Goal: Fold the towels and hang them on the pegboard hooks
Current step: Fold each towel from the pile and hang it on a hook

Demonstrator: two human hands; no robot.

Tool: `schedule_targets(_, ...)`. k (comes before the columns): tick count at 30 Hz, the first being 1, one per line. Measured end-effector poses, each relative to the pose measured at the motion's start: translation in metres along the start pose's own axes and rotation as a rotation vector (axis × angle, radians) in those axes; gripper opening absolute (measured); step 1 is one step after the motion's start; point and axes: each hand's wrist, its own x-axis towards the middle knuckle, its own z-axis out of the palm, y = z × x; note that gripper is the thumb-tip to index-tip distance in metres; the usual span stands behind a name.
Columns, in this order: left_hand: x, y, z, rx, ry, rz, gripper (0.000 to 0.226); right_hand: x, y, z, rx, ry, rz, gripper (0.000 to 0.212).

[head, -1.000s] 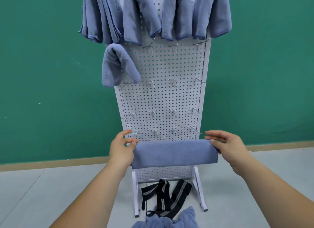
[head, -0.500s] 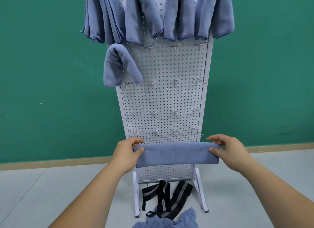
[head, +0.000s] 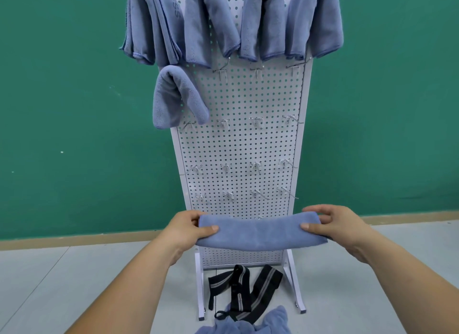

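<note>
Green wall (head: 62,110) stood behind the white pegboard (head: 238,144) as we worked. Our left hand (head: 185,230) and right hand (head: 335,224) each pinched one end of the folded towel (head: 258,234), thumbs on top, holding it level before the board's lower part. A second earlier the band had been taller; now it was a narrow strip, so we judged the folding done. Above, several hung towels (head: 263,23) filled the top, and a free hook (head: 222,73) seemed the next place.
</note>
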Motion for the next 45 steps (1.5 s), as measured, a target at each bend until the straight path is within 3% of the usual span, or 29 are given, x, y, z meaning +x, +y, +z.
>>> schedule_targets(4,0.002,-0.005,-0.001,0.193,0.148,0.041,0.027,0.001,0.008,-0.004,-0.121,0.058,0.022,0.021)
schedule_targets(13,0.003,-0.008,0.013,0.252,0.189,-0.015,0.037,0.011,0.016,0.025,-0.057,-0.026,0.181,0.021)
schedule_targets(19,-0.006,0.004,0.039,0.269,0.267,0.081,0.026,0.006,0.001,0.069,-0.208,0.17,0.074,0.021)
schedule_targets(21,-0.01,0.009,0.049,0.227,0.258,0.108,0.012,0.001,-0.008,0.084,-0.238,0.234,-0.005,0.017)
schedule_targets(23,-0.017,0.016,0.059,0.154,0.197,0.112,0.016,-0.004,-0.016,0.098,-0.209,0.241,-0.064,0.011)
schedule_targets(27,-0.026,0.024,0.078,0.021,0.114,0.12,0.016,-0.011,-0.023,0.125,-0.081,0.182,-0.1,0.027)
schedule_targets(32,-0.031,0.031,0.08,-0.21,0.125,0.059,0.045,-0.013,-0.026,0.134,0.085,0.168,-0.103,0.036)
schedule_targets(37,-0.038,0.041,0.08,-0.194,0.105,0.093,0.034,-0.018,-0.035,0.134,-0.008,0.172,-0.202,0.031)
schedule_targets(42,-0.049,0.061,0.08,-0.245,0.151,0.208,0.03,-0.022,-0.048,0.142,-0.039,0.29,-0.276,0.033)
schedule_targets(45,-0.056,0.075,0.074,-0.205,0.225,0.271,0.025,-0.027,-0.066,0.143,-0.017,0.356,-0.307,0.023)
